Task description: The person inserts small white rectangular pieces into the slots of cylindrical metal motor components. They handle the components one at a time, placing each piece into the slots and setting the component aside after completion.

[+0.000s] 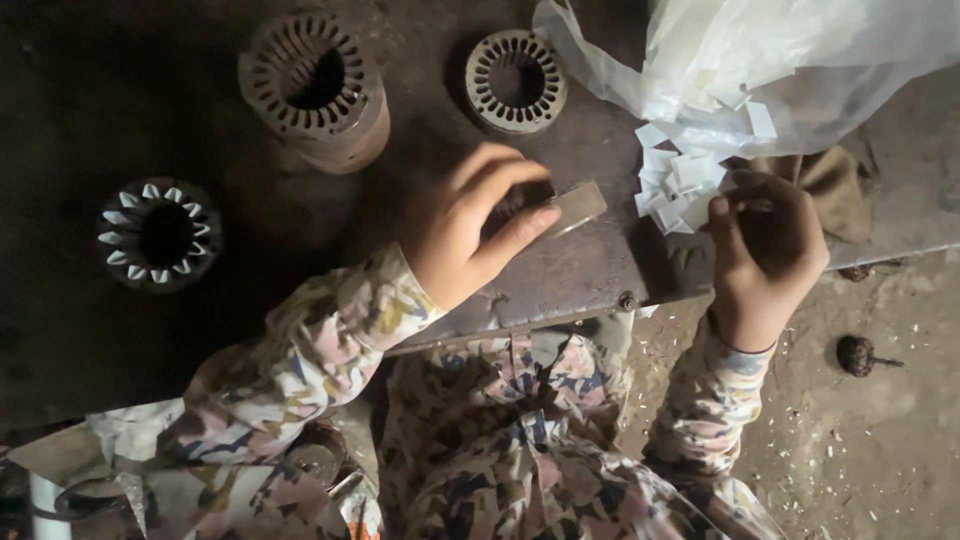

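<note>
3 slotted metal cores sit on a dark bench (600,270). L hand (470,235) pinches a flat clear strip (572,208); R hand (765,255), fingers curled shut, touches white paper slips (675,185) w/ plastic bag (760,70) just behind.

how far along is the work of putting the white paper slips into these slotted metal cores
One looks done: the core at the left has white slips in its slots all round. In hand: the left hand rests over a fourth core, mostly hidden, while the right hand touches the loose slip pile beside the plastic bag. Left: the tall core and flat core show empty slots.
</note>
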